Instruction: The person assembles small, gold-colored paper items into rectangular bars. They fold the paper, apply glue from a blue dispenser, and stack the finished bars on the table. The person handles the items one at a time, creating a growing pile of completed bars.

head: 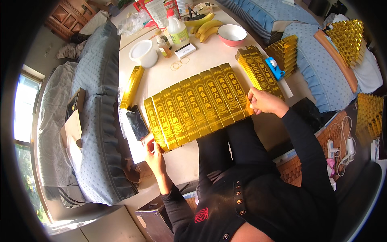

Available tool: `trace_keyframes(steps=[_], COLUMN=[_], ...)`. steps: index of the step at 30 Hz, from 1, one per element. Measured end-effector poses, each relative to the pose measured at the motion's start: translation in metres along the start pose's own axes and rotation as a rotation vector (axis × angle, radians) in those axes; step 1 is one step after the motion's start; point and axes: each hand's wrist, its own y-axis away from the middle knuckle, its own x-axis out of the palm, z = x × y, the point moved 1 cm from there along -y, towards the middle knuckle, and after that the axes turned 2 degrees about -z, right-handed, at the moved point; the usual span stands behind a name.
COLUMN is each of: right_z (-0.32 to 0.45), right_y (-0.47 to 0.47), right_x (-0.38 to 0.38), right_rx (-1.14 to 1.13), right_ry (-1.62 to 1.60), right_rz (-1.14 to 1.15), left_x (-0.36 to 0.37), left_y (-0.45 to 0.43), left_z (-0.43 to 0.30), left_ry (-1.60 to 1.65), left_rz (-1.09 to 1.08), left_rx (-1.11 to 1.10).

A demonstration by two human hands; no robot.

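Several gold foil paper bars (196, 107), printed with dark writing, lie side by side as one wide row along the table's front edge. My left hand (156, 158) holds the near left corner of this row between thumb and fingers. At the opposite end, my right hand (267, 102) pinches the right edge of the last bar. A separate gold paper bar (132, 87) lies to the left, beyond a dark smartphone (137, 123). Beyond my right hand is a stack of flat gold paper pieces (257, 68), with a blue tape dispenser (275, 69) along its right side.
On the table (208, 57) stand a lidded white tub (143, 53), bottles including a white jug (177, 28), bananas (208, 27) and a pink-sided bowl (232, 34). Rubber bands (180, 63) lie near a white box (185, 50). Blue-covered sofas (102, 145) flank the table; folded gold paper (346, 40) rests rightward.
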Motion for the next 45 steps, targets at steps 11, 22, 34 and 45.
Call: trace_keyframes(steps=[11, 22, 34, 45], right_z=[0.004, -0.015, -0.007, 0.027], right_y=[-0.009, -0.064, -0.055, 0.003], right_x=[-0.01, 0.003, 0.012, -0.013], right_rx=[0.001, 0.009, -0.212, -0.384], right_ry=[0.079, 0.181, -0.63, -0.243], right_rz=[-0.043, -0.147, -0.19, -0.044], left_x=[-0.017, 0.011, 0.007, -0.013], left_y=[-0.018, -0.065, -0.046, -0.039], left_z=[0.052, 0.019, 0.0, -0.025], left_ry=[0.287, -0.016, 0.429, 0.346], left_rz=[0.161, 0.286, 0.37, 0.369], left_rx=[-0.229, -0.171, -0.191, -0.2])
